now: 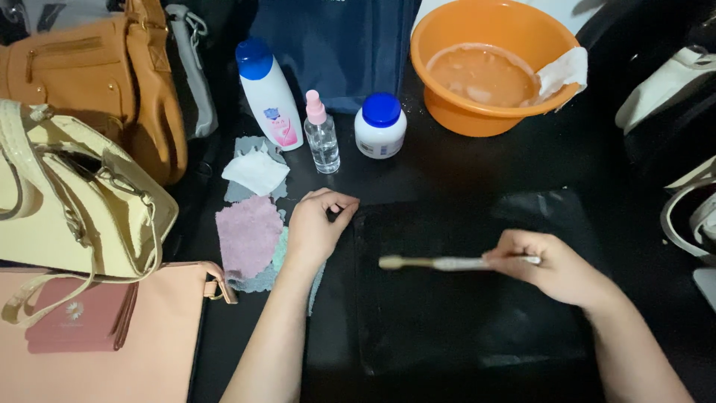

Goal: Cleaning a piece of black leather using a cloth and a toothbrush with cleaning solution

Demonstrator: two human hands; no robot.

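Right fingers (522, 257) pinching toothbrush (447, 263), left fingers (339, 209) curled on black bag (418, 313)

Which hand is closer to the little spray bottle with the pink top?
The left hand. It rests just below the spray bottle, by the pink cloth. The right hand is farther off to the right, holding a brush over the black bag.

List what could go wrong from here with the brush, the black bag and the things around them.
1. The right hand holds the brush over the black bag; its head points at the left hand pinning the bag's edge, so a stroke may hit those fingers.
2. The orange basin holds water close behind the bag; a bump might spill it.
3. The spray bottle stands near the left hand and looks easy to topple.
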